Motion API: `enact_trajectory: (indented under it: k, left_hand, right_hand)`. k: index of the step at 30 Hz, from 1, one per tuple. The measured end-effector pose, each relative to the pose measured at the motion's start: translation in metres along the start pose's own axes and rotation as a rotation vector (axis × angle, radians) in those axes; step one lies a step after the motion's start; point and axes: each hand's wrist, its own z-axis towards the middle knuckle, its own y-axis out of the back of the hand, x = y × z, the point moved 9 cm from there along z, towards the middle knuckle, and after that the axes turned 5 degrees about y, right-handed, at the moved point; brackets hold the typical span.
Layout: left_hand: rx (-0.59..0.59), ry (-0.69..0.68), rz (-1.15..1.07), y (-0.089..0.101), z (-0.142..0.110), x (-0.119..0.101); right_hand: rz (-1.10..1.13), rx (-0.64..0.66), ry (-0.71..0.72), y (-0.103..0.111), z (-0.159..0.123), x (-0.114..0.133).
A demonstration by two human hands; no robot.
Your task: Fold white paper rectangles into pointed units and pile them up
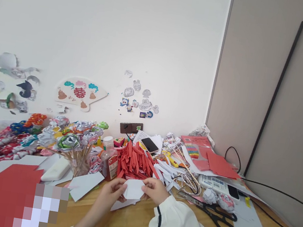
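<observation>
A small folded piece of white paper [133, 189] is held up between my two hands, just above the wooden table. My left hand [112, 191] pinches its left edge between thumb and fingers. At the right edge, my right hand [155, 191] grips it the same way. Another white sheet [125, 204] lies on the table beneath the held paper. Straight behind my hands rises a heap of folded red paper strips [135, 161], with white paper strips [166, 172] piled to its right.
Black-handled scissors [221, 218] lie right of my right sleeve. A bottle of brown liquid [109, 160] and a cup of wooden sticks [78, 161] stand left of the red strips. A phone [150, 144] rests behind them. Red sheets [3, 193] cover the left front.
</observation>
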Motion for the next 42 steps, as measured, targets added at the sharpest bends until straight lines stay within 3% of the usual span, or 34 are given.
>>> enact_trajectory:
  k: [4,13,20,24,30,42]
  left_hand:
    - [0.081,0.083,-0.132,-0.005,0.0,0.006]
    - [0.076,0.103,-0.181,-0.003,-0.001,0.006]
    - [0.085,0.2,-0.109,-0.006,-0.002,0.014]
    - [0.039,0.129,-0.031,-0.006,-0.002,0.008]
    - [0.087,0.012,0.102,-0.017,-0.003,0.008]
    - [0.083,0.037,0.134,-0.018,0.0,0.015]
  right_hand:
    - [0.085,-0.02,0.043,0.002,0.0,0.007]
    - [0.187,-0.055,0.124,-0.001,-0.003,0.025]
    - [-0.03,-0.066,0.223,0.004,-0.007,0.034]
    - [-0.141,-0.033,0.219,0.004,-0.009,0.037]
    - [-0.427,-0.03,0.204,0.0,-0.007,0.03]
    - [-0.368,-0.068,0.114,0.006,-0.001,0.017]
